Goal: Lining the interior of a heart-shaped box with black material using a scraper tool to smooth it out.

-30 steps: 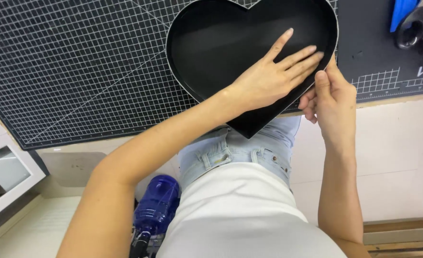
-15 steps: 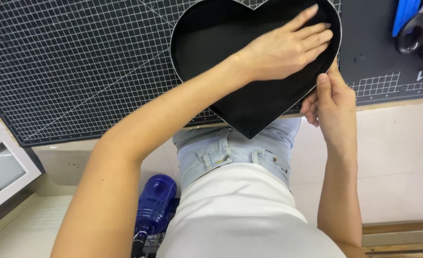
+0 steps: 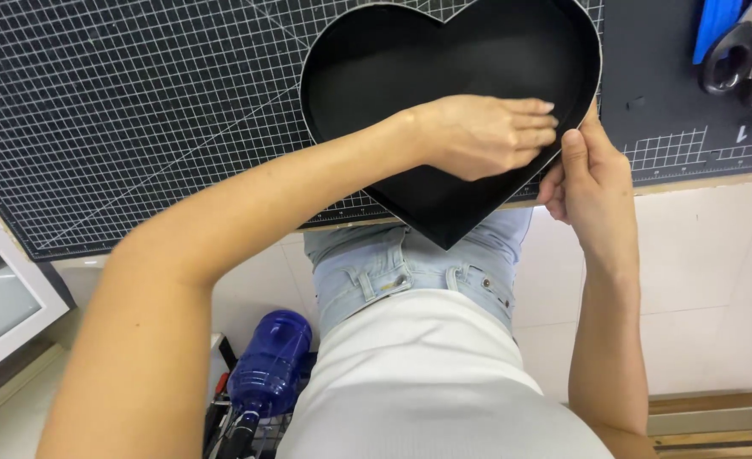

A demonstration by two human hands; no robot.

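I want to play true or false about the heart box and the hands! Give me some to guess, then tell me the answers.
1. The heart-shaped box is black. True.
2. The left hand lies flat inside the box. True.
3. The right hand is holding scissors. False: it grips the box's outer rim, thumb on the edge; the scissors lie apart at the top right.
4. The box sits on a plain red cloth. False: it sits on a dark cutting mat with white grid lines.
5. A blue bottle stands low down, beside the person's legs. True.
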